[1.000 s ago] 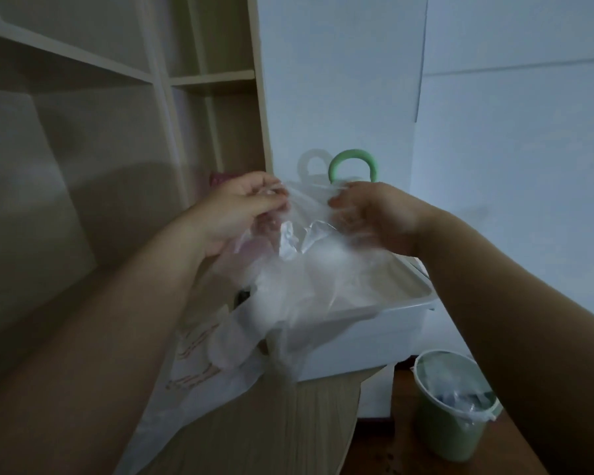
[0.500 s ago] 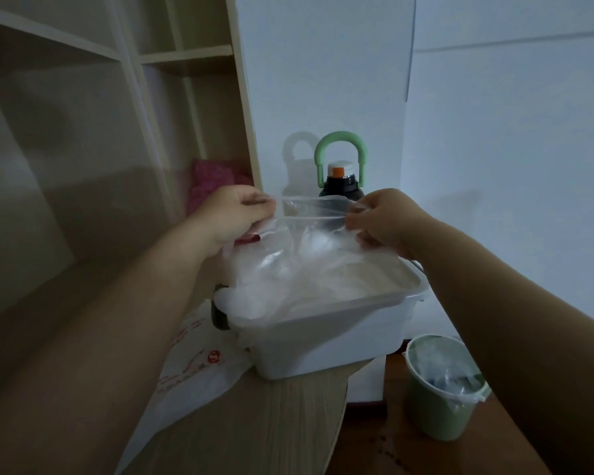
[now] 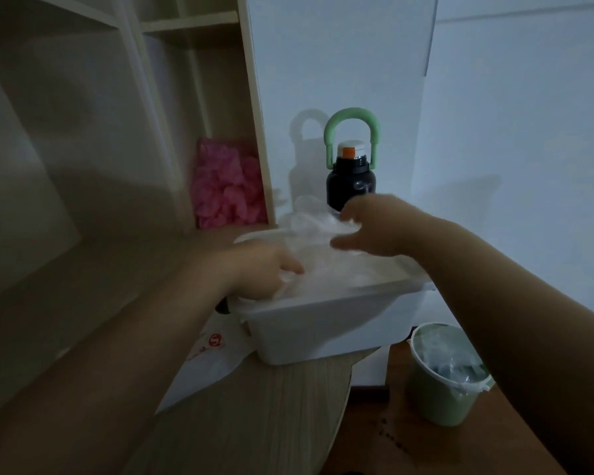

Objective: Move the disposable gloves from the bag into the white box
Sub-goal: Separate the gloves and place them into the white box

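Observation:
A white box (image 3: 323, 323) stands at the desk's right edge, filled with clear disposable gloves (image 3: 326, 255) that bulge above its far rim. My left hand (image 3: 258, 269) rests on the gloves at the box's near left corner, fingers curled down into them. My right hand (image 3: 371, 224) hovers over the far side of the pile with fingers spread, blurred by motion, holding nothing that I can see. A white plastic bag (image 3: 206, 365) with red print lies flat on the desk to the left of the box.
A black bottle (image 3: 350, 180) with a green handle stands behind the box against the wall. A pink bundle (image 3: 227, 190) sits in the shelf unit at the left. A green bin (image 3: 443, 371) with a plastic liner stands on the floor at the right.
Both hands held the clear gloves up between them; the gloves now lie in the box, my left hand sits low on them and my right hand has let go and spread.

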Motion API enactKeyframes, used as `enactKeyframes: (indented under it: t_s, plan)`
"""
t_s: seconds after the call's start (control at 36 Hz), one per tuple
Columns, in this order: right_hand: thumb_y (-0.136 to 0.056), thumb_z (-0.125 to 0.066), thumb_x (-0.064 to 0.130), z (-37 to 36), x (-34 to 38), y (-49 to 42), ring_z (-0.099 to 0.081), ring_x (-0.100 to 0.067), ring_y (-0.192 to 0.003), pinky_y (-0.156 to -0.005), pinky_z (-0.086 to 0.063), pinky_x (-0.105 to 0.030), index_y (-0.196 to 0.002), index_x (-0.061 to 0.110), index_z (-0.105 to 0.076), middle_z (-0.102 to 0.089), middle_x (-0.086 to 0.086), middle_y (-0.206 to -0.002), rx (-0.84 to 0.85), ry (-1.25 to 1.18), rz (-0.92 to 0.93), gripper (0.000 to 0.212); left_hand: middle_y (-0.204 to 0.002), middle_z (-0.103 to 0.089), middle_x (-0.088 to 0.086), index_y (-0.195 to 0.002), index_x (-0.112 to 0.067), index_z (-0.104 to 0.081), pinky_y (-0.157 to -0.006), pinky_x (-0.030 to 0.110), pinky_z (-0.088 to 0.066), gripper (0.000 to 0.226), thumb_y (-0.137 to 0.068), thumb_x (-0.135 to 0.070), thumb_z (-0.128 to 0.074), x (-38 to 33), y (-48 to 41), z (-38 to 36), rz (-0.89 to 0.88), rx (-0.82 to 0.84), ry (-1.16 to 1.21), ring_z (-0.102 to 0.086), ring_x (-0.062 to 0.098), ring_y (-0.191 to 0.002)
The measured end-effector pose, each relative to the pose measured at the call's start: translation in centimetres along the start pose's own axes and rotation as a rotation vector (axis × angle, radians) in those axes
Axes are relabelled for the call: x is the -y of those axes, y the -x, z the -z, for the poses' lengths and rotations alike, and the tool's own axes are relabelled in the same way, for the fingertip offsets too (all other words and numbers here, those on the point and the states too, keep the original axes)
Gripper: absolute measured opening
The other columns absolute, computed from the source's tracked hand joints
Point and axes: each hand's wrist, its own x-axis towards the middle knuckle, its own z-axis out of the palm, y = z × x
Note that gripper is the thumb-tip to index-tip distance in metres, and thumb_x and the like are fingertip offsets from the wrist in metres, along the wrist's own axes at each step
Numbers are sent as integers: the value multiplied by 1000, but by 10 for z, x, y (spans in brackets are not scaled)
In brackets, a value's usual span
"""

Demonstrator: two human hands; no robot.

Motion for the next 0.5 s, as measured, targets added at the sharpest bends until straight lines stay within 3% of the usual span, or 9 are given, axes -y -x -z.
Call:
enactKeyframes:
  t_s: [0.06,0.11,0.22,0.28,0.33,0.42,0.5]
  plan:
    - [-87,-60,49,-8,6,-2,-48,-25,-124,-103,-35,-35,-138,16,-47,-50,-6,-138,312,101,-40,63,-145,-46,-2,-141,-24,-46,-109,29,-32,49,-96,-5,-42,-4,-7,-5,7,68,-74,-42,18,-131]
    - [-90,-58,45,-19,5,-6,-45,-25,-128,-107,-33,-39,-140,16,-46,-46,-6,-143,546,203,-88,59,-137,-52,4,-137,-16,-51,-107,30,-34,40,-99,-8,-41,-5,-17,-10,16,104,-139,-47,21,-125]
    - [-95,-52,28,-36,-5,-13,-50,-24,-120,-106,-37,-40,-132,14,-54,-51,-8,-136,675,203,-93,39,-139,-49,10,-135,-8,-50,-103,31,-32,36,-103,-18,-37,-7,-31,-19,31,158,-159,-46,24,-125]
    - [-92,-57,36,-32,-6,-12,-46,-25,-126,-108,-35,-38,-138,15,-48,-47,-8,-141,608,171,-99,51,-135,-53,8,-129,-11,-57,-93,28,-35,33,-101,-18,-40,-7,-31,-18,20,129,-133,-50,23,-118]
    - [-87,-62,46,-23,-4,-9,-43,-26,-130,-107,-32,-37,-142,15,-42,-44,-7,-143,428,111,-110,67,-138,-52,0,-131,-21,-57,-96,27,-38,33,-99,-22,-47,-4,-25,-12,8,18,-91,-49,19,-121]
    - [-89,-60,42,-7,6,-5,-49,-25,-122,-99,-37,-31,-138,10,-46,-50,-9,-137,196,-17,-65,59,-130,-58,-6,-126,-25,-62,-93,28,-43,42,-89,-45,-61,9,2,1,-10,-247,75,-54,11,-110]
    - [-90,-59,39,2,35,2,-53,-23,-117,-94,-39,-27,-134,11,-52,-56,-7,-131,9,-223,-15,52,-108,-69,-8,-112,-21,-72,-91,30,-49,31,-86,-37,-67,31,36,8,-58,-513,412,-62,5,-96]
